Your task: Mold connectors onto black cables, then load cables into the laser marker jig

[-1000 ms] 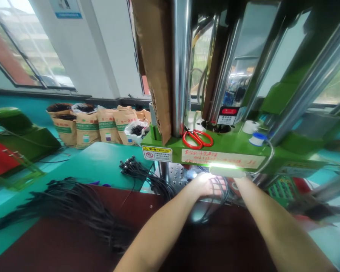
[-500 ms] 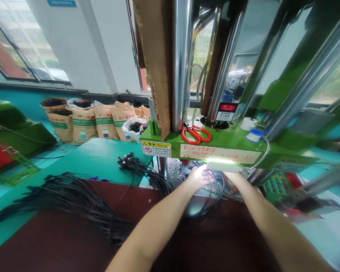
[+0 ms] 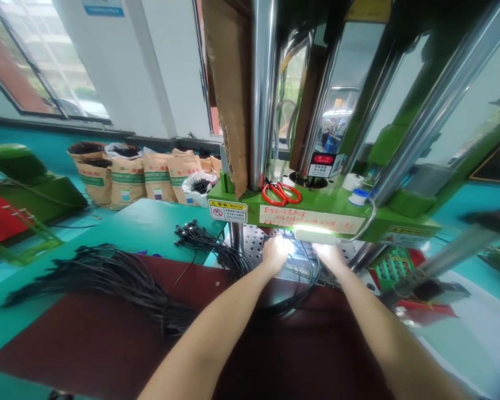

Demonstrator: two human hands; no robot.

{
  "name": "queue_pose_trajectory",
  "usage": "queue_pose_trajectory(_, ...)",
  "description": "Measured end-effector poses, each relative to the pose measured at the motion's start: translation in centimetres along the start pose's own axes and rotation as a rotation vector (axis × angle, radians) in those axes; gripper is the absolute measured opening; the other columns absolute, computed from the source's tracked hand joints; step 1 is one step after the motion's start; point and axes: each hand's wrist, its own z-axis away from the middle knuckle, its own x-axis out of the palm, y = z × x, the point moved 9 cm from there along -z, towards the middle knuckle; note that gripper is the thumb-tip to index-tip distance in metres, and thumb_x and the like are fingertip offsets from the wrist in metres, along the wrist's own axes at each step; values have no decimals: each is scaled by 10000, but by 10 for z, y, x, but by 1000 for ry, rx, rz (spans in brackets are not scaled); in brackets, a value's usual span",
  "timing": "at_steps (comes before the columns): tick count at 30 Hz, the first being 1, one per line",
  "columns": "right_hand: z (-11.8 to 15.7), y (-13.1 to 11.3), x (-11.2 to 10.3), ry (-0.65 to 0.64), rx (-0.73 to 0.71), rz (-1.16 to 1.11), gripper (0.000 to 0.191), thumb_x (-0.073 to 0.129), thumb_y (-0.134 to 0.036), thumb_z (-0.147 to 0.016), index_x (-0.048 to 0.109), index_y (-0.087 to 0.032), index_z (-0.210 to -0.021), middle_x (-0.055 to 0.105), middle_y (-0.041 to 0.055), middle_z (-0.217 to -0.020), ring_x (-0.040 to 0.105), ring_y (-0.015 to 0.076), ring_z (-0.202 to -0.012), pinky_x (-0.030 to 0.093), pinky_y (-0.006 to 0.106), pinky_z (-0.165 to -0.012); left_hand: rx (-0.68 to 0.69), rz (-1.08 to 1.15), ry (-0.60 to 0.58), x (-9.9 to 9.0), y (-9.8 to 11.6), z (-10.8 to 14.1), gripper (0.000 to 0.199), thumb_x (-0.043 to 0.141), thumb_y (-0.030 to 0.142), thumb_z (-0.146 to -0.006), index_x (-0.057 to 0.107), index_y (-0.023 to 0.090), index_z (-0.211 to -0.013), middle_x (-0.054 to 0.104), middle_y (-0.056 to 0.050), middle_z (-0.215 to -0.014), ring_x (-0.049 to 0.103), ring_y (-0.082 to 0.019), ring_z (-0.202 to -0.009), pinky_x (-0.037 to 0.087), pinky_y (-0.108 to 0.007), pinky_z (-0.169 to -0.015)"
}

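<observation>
Both of my arms reach under the green crossbar of a press, into a brightly lit work area. My left hand (image 3: 275,253) is curled closed at the left side of a metal mould (image 3: 302,268); what its fingers hold is hidden. On the right side, my right hand (image 3: 330,255) also looks closed, its fingertips partly covered by the lamp (image 3: 316,235). Black cables (image 3: 314,276) loop out of the mould between my hands and hang toward me. Glare washes out detail around the fingers.
Red-handled scissors (image 3: 281,193) and a white-and-blue spool (image 3: 359,196) rest on the green crossbar (image 3: 254,203). Left of me lie a long bundle of black cables (image 3: 120,278) and a smaller cable bunch (image 3: 195,236). Paper sacks (image 3: 127,178) stand behind the turquoise table (image 3: 150,219).
My left hand has gone from loosely spread fingers near the cables to a closed shape further left. The right hand shows more below the lamp. The view has shifted slightly.
</observation>
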Motion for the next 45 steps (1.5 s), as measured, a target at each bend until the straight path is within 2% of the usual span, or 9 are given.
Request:
queue_pose_trajectory(4, -1, 8, 2, 30, 44, 34, 231, 491, -229, -695, 669, -170, -829, 669, 105, -854, 610, 287, -855, 477, 346, -712, 178, -275, 136, -8, 10, 4, 382, 438, 208, -805, 421, 156, -1182, 605, -165, -974, 521, -312, -1047, 336, -425, -921)
queue_pose_trajectory(9, -6, 6, 4, 33, -2, 61, 273, 486, -226, -721, 664, -177, -921, 667, 104, -907, 587, 291, -933, 469, 357, -763, 267, -539, 115, -5, 15, 2, 337, 385, 178, -823, 476, 126, -1143, 614, -191, -917, 555, -325, -974, 350, -455, -887)
queue_pose_trajectory(15, -5, -13, 0, 1, -138, 102, 290, 440, -200, -796, 644, -173, -1001, 664, 107, -930, 572, 277, -970, 426, 404, -852, 290, -610, 124, -10, 37, 2, 257, 456, 191, -791, 558, 135, -1020, 604, -169, -940, 532, -300, -1026, 349, -416, -918)
queue_pose_trajectory(19, -2, -29, -2, -45, -226, 140, 277, 463, -249, -819, 632, -205, -1033, 659, 70, -974, 570, 243, -970, 406, 375, -890, 323, -670, 178, -2, 50, 12, 284, 445, 295, -817, 549, 163, -1045, 587, -138, -1037, 504, -265, -1070, 374, -368, -902)
queue_pose_trajectory(22, -1, -39, 1, -95, -255, 191, 250, 511, -222, -796, 642, -189, -1006, 648, 73, -1007, 566, 231, -974, 412, 338, -880, 326, -732, 215, 7, 50, 17, 362, 458, 375, -806, 529, 139, -1071, 621, -129, -971, 519, -258, -1039, 420, -349, -834)
queue_pose_trajectory(28, 3, -53, 9, -123, -244, 327, 139, 518, -140, -825, 614, -123, -925, 625, 78, -991, 569, 191, -933, 417, 378, -859, 325, -794, 258, 12, 50, 13, 347, 513, 263, -739, 546, 84, -1034, 649, -127, -848, 555, -245, -963, 420, -331, -800)
queue_pose_trajectory(37, -1, -54, 21, -59, -253, 440, 212, 472, -116, -814, 641, -73, -933, 638, 138, -978, 574, 252, -942, 416, 391, -862, 433, -844, 255, 13, 52, 11, 255, 486, 206, -767, 573, 101, -983, 637, -115, -861, 505, -232, -1001, 327, -354, -914)
queue_pose_trajectory(41, -2, -53, 17, -32, -310, 461, 225, 450, -117, -837, 621, -88, -979, 630, 141, -1002, 578, 227, -938, 413, 391, -863, 462, -842, 271, 12, 61, 13, 247, 457, 201, -785, 584, 110, -975, 619, -114, -916, 495, -250, -985, 324, -389, -900)
queue_pose_trajectory(45, 1, -48, 8, -27, -343, 472, 272, 392, -90, -845, 630, -110, -974, 647, 130, -956, 596, 225, -908, 437, 383, -830, 498, -810, 325, 19, 71, 22, 350, 374, 347, -840, 566, 132, -1037, 588, -115, -1030, 460, -271, -1018, 333, -402, -872)
